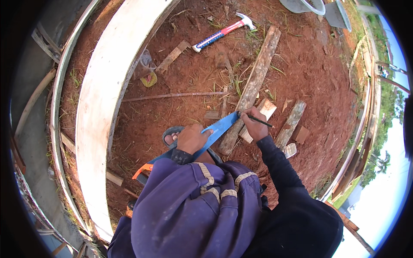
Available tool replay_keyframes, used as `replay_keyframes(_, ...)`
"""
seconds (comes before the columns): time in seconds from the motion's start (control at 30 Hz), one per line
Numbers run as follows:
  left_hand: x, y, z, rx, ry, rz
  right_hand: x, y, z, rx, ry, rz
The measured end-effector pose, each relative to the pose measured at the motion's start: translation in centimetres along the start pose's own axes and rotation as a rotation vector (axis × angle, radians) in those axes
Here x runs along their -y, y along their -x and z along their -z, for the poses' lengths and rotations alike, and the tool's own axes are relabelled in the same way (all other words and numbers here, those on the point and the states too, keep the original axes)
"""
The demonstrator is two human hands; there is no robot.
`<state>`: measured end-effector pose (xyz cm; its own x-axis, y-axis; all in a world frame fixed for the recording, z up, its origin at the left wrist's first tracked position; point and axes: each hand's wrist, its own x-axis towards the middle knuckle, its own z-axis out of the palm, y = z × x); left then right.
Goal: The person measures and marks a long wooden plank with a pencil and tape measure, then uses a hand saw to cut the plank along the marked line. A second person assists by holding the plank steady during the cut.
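My left hand (pixel 192 139) grips the blue blade of a handsaw (pixel 221 125), whose orange-edged handle lies back by my left leg. The blade's tip rests on a long rough wooden plank (pixel 260 69) that slants away from me on the ground. In my right hand (pixel 255 124) is a dark pencil (pixel 262 121), pinched between the fingers. Its point is down at the plank, right by the saw's tip, and partly hidden by my fingertips.
A claw hammer (pixel 223 32) lies on the red soil ahead. Short wood offcuts (pixel 291 124) and a clear plastic container (pixel 290 150) sit at right. A wide pale board (pixel 107 73) stands along the left. Grey buckets (pixel 337 16) are at the far right.
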<state>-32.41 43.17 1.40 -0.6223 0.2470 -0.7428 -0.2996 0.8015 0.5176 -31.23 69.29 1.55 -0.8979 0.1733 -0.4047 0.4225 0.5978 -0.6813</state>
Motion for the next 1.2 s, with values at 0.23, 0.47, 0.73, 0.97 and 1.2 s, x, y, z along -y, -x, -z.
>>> replay_keyframes(0.23, -0.3, 0.3, 0.1, -0.002, 0.014, -0.03, -0.3, -0.3, 0.0, -0.176, -0.155, -0.016)
replay_keyframes(0.47, -2.0, 2.3, 1.4, -0.196, -0.11, -0.089, -0.7, -2.0, 1.5, -0.167, -0.539, -0.128)
replay_keyframes(0.73, -2.1, 2.7, 1.8, -0.109, -0.157, -0.32, 1.5, -1.7, 2.4, -0.042, -0.639, -0.232)
replay_keyframes(0.97, -1.8, 2.6, 2.3, -0.106, -0.103, -0.328, -0.1, -2.3, 4.2, 0.377, -0.768, -0.416)
replay_keyframes(1.2, -1.6, 2.6, 2.8, -0.056, -0.027, -0.303, -0.2, -2.7, 5.4, 0.439, -0.915, -0.395)
